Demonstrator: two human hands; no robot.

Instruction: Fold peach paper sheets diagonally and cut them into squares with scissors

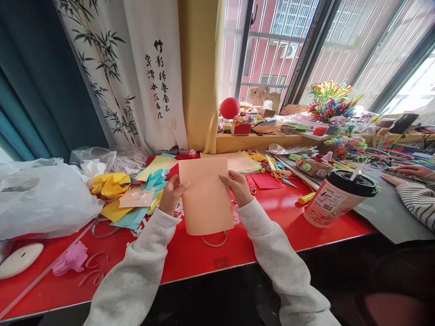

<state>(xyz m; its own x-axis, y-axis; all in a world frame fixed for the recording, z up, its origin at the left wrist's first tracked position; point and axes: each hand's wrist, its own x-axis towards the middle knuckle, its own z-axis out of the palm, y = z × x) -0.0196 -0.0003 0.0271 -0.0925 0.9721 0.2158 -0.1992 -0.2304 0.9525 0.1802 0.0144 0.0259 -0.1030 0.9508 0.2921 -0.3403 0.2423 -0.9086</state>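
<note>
So there's a peach-coloured rectangular sheet of paper (205,195) held up just above the red bench (278,217), about in the middle, tilted a bit toward the camera. The left hand (171,194) has its grip pinched closed on the sheet's left edge, and the right hand (239,186) is pinched closed on the right edge near the top corner.

A thin wire ring (215,242) pokes out just under the sheet's near edge. Left of it sits a messy pile of yellow, teal and orange paper scraps (129,199), with a big white plastic bag (41,199) further left. Right of the sheet is a red paper square (265,181), then a lidded paper coffee cup with a straw (336,197). At far right, another person's hand in a striped sleeve (413,192) rests on a grey mat (384,210).
</note>
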